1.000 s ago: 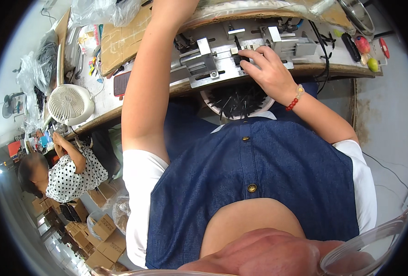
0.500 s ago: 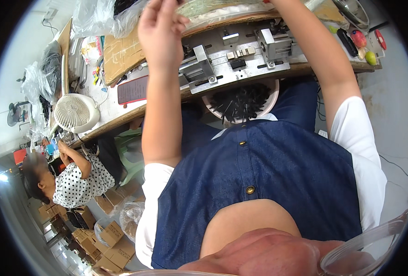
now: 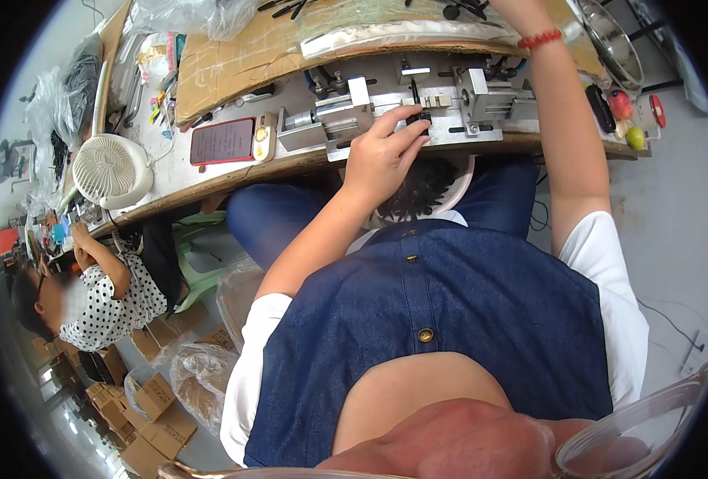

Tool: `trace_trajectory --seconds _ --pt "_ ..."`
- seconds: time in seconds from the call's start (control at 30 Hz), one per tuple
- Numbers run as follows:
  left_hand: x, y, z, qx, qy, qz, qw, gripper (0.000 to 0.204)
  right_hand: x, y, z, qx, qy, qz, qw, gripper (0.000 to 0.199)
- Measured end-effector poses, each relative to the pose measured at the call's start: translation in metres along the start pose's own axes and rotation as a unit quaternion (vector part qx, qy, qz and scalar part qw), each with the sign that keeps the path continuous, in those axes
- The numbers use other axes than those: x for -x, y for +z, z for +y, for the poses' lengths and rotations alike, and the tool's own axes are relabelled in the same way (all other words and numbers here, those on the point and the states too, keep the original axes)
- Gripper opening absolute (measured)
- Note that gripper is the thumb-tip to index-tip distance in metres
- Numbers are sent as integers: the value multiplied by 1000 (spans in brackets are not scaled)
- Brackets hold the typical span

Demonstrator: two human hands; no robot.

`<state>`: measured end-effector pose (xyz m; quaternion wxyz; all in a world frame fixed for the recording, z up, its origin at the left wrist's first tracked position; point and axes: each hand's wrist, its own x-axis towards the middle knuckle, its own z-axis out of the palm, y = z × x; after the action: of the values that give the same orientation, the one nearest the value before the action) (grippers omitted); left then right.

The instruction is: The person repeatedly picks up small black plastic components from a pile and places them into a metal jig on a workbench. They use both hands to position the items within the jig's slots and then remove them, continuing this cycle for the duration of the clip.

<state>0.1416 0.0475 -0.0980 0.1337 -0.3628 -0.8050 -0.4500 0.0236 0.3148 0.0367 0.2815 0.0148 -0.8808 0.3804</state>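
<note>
My left hand (image 3: 376, 160) is at the middle of the metal clamping jig (image 3: 481, 112), its fingers closed on a slim black stick-like part (image 3: 414, 94). That part stands out above the fingertips, beside a small pale metal block (image 3: 437, 102). The exact grip on its lower end is hidden by the fingers. My right hand (image 3: 521, 11) reaches over the far side of the bench, near several black parts (image 3: 454, 11) lying on the cardboard. Its fingers run out of the picture at the top edge, and a red bead bracelet (image 3: 540, 38) circles the wrist.
A pale tub (image 3: 464, 180) full of black pieces sits below the bench edge, between my legs. Left of the jig lie a phone (image 3: 222, 141) and a white fan (image 3: 113, 170). A metal bowl (image 3: 613, 44) is at far right. Another person (image 3: 114, 291) sits at left.
My left hand has come down from the top edge to the middle of the jig with the black part. My right hand stays at the far side. The view has shifted slightly.
</note>
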Motion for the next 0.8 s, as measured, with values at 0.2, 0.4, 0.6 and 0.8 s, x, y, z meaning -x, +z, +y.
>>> trace_trajectory --seconds 0.2,0.4,0.6,0.8 --pt "2 -2 2 -49 -22 -23 998 29 58 -1 -38 -159 -5 -13 987 24" --pt "-7 -11 10 -36 -23 -38 998 36 133 6 -49 -261 -37 -26 964 21" --pt "-79 -50 -10 -169 114 86 975 29 196 8 -41 -3 -169 -129 977 24" --pt "-175 -77 -59 -361 173 22 916 9 213 32 -33 114 -199 -161 960 22"
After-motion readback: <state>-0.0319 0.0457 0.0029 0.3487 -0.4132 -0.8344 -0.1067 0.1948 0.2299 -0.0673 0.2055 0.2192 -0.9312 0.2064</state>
